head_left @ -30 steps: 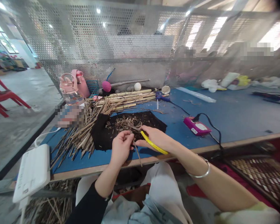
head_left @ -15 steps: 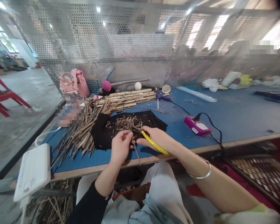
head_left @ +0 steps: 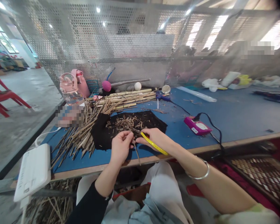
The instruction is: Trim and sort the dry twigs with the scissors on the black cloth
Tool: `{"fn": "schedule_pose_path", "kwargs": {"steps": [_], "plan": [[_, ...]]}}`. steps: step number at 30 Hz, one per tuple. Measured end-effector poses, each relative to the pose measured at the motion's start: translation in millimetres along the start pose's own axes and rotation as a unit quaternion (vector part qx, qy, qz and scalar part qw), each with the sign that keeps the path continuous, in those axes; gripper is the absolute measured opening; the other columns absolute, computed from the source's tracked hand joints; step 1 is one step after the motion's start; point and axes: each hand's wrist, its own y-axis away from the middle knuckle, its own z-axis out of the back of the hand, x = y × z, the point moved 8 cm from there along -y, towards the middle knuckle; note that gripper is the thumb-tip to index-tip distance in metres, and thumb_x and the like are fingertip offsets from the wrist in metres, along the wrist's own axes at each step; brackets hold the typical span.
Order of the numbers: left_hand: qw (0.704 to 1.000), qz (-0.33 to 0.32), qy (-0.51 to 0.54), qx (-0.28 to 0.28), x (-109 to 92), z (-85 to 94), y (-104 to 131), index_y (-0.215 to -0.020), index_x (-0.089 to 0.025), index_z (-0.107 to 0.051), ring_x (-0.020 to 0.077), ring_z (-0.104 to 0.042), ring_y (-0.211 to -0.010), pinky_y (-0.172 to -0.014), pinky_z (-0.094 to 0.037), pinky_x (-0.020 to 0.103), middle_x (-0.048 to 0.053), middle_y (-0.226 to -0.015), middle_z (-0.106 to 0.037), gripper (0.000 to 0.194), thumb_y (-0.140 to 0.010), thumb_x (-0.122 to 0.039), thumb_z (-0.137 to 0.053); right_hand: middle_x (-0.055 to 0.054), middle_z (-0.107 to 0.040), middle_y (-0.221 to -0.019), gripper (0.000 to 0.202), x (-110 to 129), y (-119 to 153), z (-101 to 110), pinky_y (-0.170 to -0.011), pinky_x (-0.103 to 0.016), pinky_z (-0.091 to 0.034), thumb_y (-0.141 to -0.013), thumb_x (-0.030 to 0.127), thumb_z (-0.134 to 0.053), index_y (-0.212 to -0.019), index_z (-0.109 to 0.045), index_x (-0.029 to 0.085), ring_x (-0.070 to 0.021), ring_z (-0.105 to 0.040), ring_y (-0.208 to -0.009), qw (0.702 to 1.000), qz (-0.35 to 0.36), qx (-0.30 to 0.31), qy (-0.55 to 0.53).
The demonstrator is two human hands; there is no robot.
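My left hand point(head_left: 121, 146) pinches a thin brown dry stalk point(head_left: 137, 152) between thumb and fingers. The stalk's lower end hangs down past the table's front edge. Closed around yellow-handled scissors point(head_left: 154, 143), my right hand point(head_left: 160, 139) is just right of the left one. Their dark blades point up and left, near the stalk's upper end; my fingers hide part of the tool. Beneath and beyond both hands lies a black cloth point(head_left: 100, 133) covered with short cut plant bits point(head_left: 127, 121).
A heap of dry stalks point(head_left: 81, 137) lies left of the cloth, with thicker pale sticks point(head_left: 128, 98) behind it. A white power bank point(head_left: 34, 171) juts out at the front left. On the right sits a purple box point(head_left: 197, 126) with black cables. A perforated metal screen point(head_left: 107, 40) backs the table.
The scissors' blades and yellow handle have shifted slightly, with my right hand moving a little left. My left hand and the stalk stay almost in place.
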Motion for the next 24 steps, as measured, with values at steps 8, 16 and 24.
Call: {"fn": "schedule_pose_path", "kwargs": {"steps": [8,16,24], "plan": [[1.000,0.000,0.023,-0.008,0.2,0.9,-1.3,-0.083,-0.012,-0.060,0.0083,-0.057,-0.053,-0.043,-0.044,0.017,0.000,-0.064,-0.062,0.033,-0.066,-0.039,-0.070,-0.008,-0.066,-0.081,0.053,3.4,10.5,6.6,-0.056,-0.025,-0.035,-0.073,0.063,-0.054,-0.102,-0.057,0.019,-0.0212,-0.059,-0.069,0.994,-0.022,0.057,0.086],[0.999,-0.014,0.031,-0.028,-0.5,4.8,-1.7,-0.082,-0.012,-0.058,0.0073,-0.055,-0.053,-0.042,-0.042,0.015,0.000,-0.064,-0.060,0.030,-0.069,-0.037,-0.068,-0.010,-0.066,-0.084,0.056,5.7,15.7,14.9,-0.059,-0.026,-0.038,-0.078,0.064,-0.048,-0.104,-0.056,0.015,-0.0210,-0.060,-0.070,0.997,-0.011,0.049,0.055],[1.000,-0.013,0.011,-0.025,-2.1,4.5,-2.6,-0.080,-0.011,-0.060,0.0072,-0.054,-0.051,-0.042,-0.043,0.016,0.001,-0.063,-0.061,0.029,-0.068,-0.036,-0.068,-0.001,-0.058,-0.064,0.045,7.7,12.4,3.0,-0.051,-0.023,-0.029,-0.076,0.062,-0.051,-0.073,-0.058,0.018,-0.0120,-0.047,-0.055,0.998,0.001,0.048,0.033]]}}
